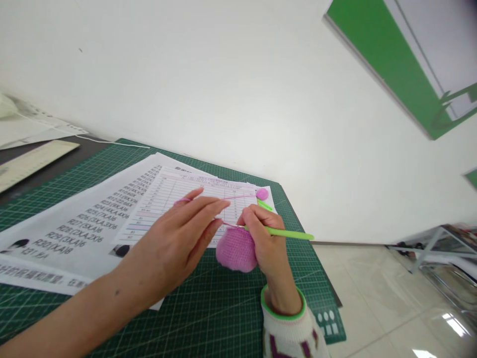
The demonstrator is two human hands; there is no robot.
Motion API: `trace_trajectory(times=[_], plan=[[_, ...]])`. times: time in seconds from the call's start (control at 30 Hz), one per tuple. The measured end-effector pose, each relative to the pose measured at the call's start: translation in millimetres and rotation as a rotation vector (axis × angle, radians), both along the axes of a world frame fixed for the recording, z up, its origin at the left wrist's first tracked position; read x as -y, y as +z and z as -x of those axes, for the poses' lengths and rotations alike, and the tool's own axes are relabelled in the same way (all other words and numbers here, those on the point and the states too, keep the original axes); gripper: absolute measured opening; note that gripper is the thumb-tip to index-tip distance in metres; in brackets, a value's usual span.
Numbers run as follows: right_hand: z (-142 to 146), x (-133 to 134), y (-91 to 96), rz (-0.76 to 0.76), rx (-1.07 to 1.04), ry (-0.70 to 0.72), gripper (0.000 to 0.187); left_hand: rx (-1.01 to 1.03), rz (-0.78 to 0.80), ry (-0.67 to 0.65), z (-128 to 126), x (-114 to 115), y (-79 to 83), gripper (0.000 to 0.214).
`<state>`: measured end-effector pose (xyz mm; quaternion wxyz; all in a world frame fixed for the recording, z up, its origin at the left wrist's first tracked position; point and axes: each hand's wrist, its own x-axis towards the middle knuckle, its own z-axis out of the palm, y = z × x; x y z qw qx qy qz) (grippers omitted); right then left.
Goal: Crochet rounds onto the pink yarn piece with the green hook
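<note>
The rounded pink crocheted piece (236,250) already forms a closed, domed cup, so a good many rounds look worked; judging from the loose pink yarn strand (238,197) running off toward the small pink yarn ball (262,194), the crocheting is unfinished and more stitches remain. The piece sits just above the green gridded cutting mat (208,318) on the tabletop, between the two hands and below the printed white pattern sheets (74,223) with their row counts.

The right hand (265,237) comes in from the lower edge, wrist in a white knitted cuff with a green rim (286,323), its fingers closed in a pencil-like grip on the bright green plastic crochet hook (290,233), whose handle points out to the right; the hook's tip is hidden at the rim of the piece. The left hand (179,233) reaches in from the lower left on a bare forearm, palm turned down, fingers stretched long and mostly straight; the yarn strand is looped round the forefinger, and the lower fingertips pinch the edge of the crocheted piece. A second green tool (264,204) lies beside the yarn ball
</note>
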<state>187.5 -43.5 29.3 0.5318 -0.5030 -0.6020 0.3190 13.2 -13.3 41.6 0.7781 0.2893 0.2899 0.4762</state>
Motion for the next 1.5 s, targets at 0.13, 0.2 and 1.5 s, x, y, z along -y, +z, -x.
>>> trace_trajectory(times=[0.13,0.2,1.5], plan=[[1.2,1.8,1.9,-0.085,0.070,-0.069,0.035,-0.087,-0.016,-0.047,-1.5,3.4,-3.9,0.018],[2.9,2.3,1.9,-0.110,0.100,-0.081,0.035,-0.129,-0.023,-0.078,-2.1,4.6,-6.1,0.015],[20.1,8.4,-12.1,-0.507,0.548,-0.313,0.029,-0.300,-0.251,-0.110,-12.3,14.3,-14.1,0.039]])
